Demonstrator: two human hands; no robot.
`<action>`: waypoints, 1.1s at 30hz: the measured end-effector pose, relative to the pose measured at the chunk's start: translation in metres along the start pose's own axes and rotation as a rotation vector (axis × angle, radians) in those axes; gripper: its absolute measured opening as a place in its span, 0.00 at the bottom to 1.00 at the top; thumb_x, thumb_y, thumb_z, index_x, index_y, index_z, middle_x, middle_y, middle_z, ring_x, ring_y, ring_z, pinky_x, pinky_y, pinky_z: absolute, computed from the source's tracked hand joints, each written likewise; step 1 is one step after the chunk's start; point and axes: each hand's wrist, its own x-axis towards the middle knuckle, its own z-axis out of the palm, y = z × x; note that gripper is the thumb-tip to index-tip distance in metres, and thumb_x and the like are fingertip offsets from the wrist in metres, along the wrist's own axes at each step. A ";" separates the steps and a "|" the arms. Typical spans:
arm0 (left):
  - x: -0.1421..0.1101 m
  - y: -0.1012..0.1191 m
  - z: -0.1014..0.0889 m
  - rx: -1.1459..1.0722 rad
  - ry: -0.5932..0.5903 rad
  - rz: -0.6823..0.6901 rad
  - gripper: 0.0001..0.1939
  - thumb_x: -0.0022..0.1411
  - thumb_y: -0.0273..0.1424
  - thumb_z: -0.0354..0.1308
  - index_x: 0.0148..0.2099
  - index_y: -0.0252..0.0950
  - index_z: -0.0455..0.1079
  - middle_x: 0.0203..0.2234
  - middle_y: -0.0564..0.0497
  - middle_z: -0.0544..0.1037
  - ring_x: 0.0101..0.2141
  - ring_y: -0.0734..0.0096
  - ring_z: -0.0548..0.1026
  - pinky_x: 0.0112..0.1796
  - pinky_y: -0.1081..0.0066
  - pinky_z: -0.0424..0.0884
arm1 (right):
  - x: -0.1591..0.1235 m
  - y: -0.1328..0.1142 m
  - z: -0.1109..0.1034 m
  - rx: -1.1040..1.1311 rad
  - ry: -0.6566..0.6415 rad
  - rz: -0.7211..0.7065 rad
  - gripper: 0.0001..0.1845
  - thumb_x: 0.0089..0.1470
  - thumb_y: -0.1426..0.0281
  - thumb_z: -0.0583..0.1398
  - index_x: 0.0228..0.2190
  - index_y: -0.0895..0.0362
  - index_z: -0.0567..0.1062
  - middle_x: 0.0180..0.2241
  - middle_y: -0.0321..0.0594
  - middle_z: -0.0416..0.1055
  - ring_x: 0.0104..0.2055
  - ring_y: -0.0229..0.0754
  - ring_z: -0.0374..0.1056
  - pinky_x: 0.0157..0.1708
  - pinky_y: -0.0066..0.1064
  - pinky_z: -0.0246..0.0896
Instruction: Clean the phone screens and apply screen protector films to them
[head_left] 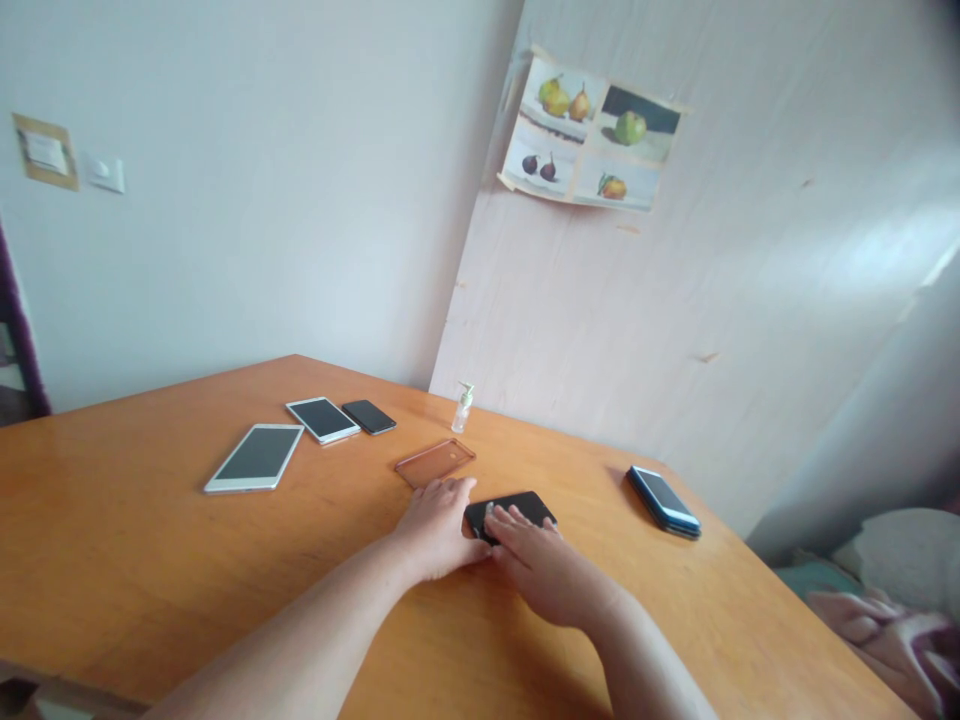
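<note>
The phone point(523, 504) lies flat on the table point(187, 560). My left hand point(439, 535) brackets its left end, likely against sliding; whether its fingers grip, I cannot tell. My right hand point(547, 570) lies across it, fingers extended.

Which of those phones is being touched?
The black phone partly beneath the right hand; the others lie farther off on the table, untouched.
</note>
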 end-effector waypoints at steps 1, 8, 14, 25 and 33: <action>0.000 -0.001 0.000 -0.002 0.004 0.005 0.40 0.47 0.47 0.64 0.59 0.36 0.61 0.52 0.40 0.73 0.54 0.47 0.68 0.52 0.58 0.64 | -0.002 -0.004 0.000 0.028 -0.014 -0.064 0.29 0.64 0.62 0.43 0.65 0.50 0.54 0.67 0.43 0.48 0.69 0.49 0.42 0.64 0.56 0.36; 0.002 -0.004 0.002 0.024 0.005 0.045 0.35 0.46 0.45 0.65 0.55 0.38 0.65 0.50 0.43 0.73 0.52 0.49 0.69 0.50 0.60 0.66 | 0.003 0.031 -0.009 -0.128 0.088 0.257 0.23 0.63 0.66 0.44 0.55 0.52 0.68 0.62 0.47 0.60 0.64 0.57 0.54 0.56 0.64 0.46; 0.002 -0.006 0.003 0.024 0.012 0.054 0.31 0.45 0.45 0.66 0.51 0.39 0.67 0.47 0.44 0.74 0.50 0.50 0.70 0.49 0.61 0.66 | 0.006 0.024 -0.003 -0.137 0.123 0.151 0.23 0.61 0.69 0.46 0.54 0.54 0.69 0.60 0.47 0.63 0.62 0.51 0.58 0.57 0.48 0.51; 0.002 -0.006 0.000 0.041 -0.017 0.078 0.29 0.48 0.46 0.64 0.51 0.40 0.68 0.47 0.45 0.73 0.49 0.52 0.70 0.48 0.62 0.67 | 0.016 0.056 -0.004 -0.044 0.267 0.355 0.16 0.55 0.69 0.53 0.39 0.52 0.79 0.41 0.42 0.78 0.46 0.48 0.70 0.43 0.33 0.58; 0.003 -0.009 0.002 0.039 -0.014 0.095 0.30 0.49 0.46 0.63 0.53 0.39 0.67 0.48 0.44 0.73 0.51 0.51 0.69 0.49 0.61 0.65 | 0.026 0.078 0.004 0.099 0.482 0.446 0.12 0.51 0.71 0.56 0.37 0.56 0.76 0.35 0.43 0.76 0.38 0.43 0.68 0.35 0.30 0.55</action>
